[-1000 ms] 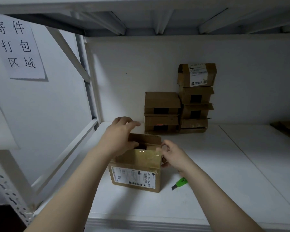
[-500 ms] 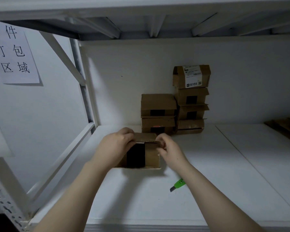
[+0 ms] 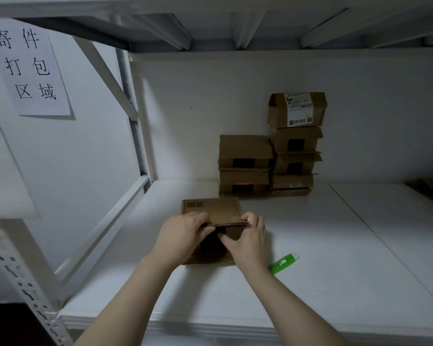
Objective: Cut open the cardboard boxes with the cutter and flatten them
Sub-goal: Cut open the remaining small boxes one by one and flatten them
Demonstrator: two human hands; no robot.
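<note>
Cardboard box (image 3: 211, 208) in the pinch of left grip (image 3: 183, 236) and right grip (image 3: 248, 239), green cutter (image 3: 283, 263) beside, stacked boxes (image 3: 245, 166) behind

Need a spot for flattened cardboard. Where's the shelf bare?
Bare shelf: right of the green cutter, and left of the box. Crowded: the back at the stacked boxes, and the middle, where left hand and right hand grip the box.
</note>
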